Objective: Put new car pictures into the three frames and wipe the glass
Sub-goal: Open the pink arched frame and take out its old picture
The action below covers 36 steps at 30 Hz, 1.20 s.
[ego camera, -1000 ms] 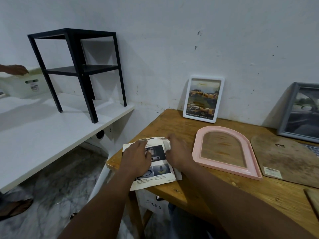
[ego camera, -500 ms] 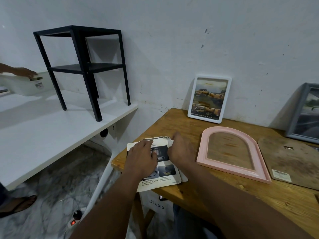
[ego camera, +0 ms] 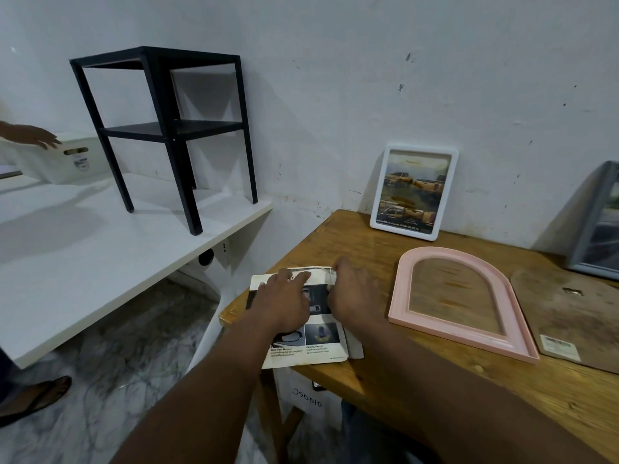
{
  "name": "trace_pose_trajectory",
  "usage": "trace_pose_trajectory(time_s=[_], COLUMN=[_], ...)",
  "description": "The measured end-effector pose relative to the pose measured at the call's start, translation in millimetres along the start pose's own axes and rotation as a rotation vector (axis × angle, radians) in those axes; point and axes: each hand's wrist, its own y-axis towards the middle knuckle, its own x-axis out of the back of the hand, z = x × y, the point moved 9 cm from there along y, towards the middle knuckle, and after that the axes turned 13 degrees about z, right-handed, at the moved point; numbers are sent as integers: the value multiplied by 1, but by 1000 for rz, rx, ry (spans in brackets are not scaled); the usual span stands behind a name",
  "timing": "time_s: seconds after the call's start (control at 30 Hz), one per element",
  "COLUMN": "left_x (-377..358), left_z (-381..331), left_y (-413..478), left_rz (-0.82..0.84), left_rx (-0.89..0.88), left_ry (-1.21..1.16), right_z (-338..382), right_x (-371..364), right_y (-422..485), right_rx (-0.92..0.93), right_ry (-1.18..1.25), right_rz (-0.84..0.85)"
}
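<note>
A small pile of printed car pictures (ego camera: 311,349) lies at the left corner of the wooden table (ego camera: 435,396). My left hand (ego camera: 284,303) presses flat on the pile, fingers reaching its top edge. My right hand (ego camera: 351,293) grips the pile's right edge near the top corner. A pink arched frame (ego camera: 402,296) lies flat to the right, its glass showing the wood beneath. A brown backing board (ego camera: 576,316) lies beside it. A white frame (ego camera: 422,150) with a car picture leans on the wall. A grey frame (ego camera: 586,229) leans at the far right, partly cut off.
A white desk (ego camera: 100,246) on the left carries a black two-tier stand (ego camera: 167,128) and a white box (ego camera: 67,159), with another person's hand (ego camera: 33,137) over it. A sandalled foot (ego camera: 33,400) shows at the lower left. A labelled box (ego camera: 308,396) sits under the table.
My left hand's fingers have slid up toward the pile's top edge while my right hand stays on its right edge. The other person's hand has shifted over the white box.
</note>
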Motion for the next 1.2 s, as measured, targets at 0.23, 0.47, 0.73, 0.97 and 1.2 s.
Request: trace_pose_trajectory(time_s=[0.23, 0.47, 0.73, 0.97, 1.2], left_x=[-8, -9, -6, -5, -5], left_z=[-3, -2, -2, -1, -3], left_y=[-15, -15, -17, -18, -17], left_rz=[-157, -147, -164, -177, -172], left_rx=[41, 54, 59, 59, 73], left_ry=[-57, -68, -96, -111, -91], right_z=[0, -19, -40, -36, -25], right_x=[2, 12, 10, 7, 13], right_y=[3, 7, 24, 24, 19], right_rx=[-5, -141, -332, -308, -260], right_ry=[155, 415, 684, 599, 376], right_rz=[-20, -81, 57, 89, 115])
